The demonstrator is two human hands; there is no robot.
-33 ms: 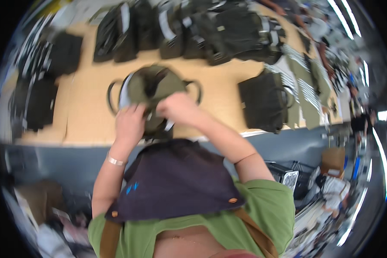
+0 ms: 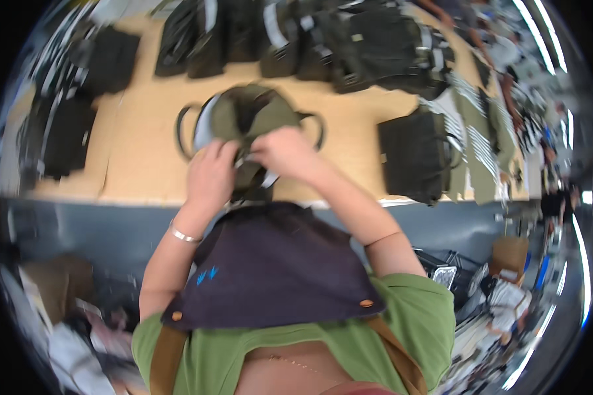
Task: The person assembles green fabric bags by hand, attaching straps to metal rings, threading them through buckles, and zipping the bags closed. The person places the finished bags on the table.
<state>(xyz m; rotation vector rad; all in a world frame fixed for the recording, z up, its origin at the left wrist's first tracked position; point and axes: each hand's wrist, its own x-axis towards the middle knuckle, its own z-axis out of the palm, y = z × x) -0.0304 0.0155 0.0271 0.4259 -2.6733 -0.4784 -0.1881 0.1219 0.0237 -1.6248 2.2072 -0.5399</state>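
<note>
An olive green bag (image 2: 247, 115) with black loop handles lies open on the tan table (image 2: 145, 164) right in front of me. My left hand (image 2: 211, 174), with a silver bracelet on its wrist, grips the bag's near edge. My right hand (image 2: 286, 155) is closed on the same edge just beside it, and the two hands almost touch. The near part of the bag is hidden under my hands. A dark blue apron (image 2: 270, 270) hangs over my green shirt below them.
A row of black bags (image 2: 310, 39) lines the table's far side. Another black bag (image 2: 415, 155) lies at the right, beside striped and olive cloth pieces (image 2: 481, 125). More black bags (image 2: 66, 138) sit at the left. Boxes and clutter (image 2: 507, 263) stand on the floor.
</note>
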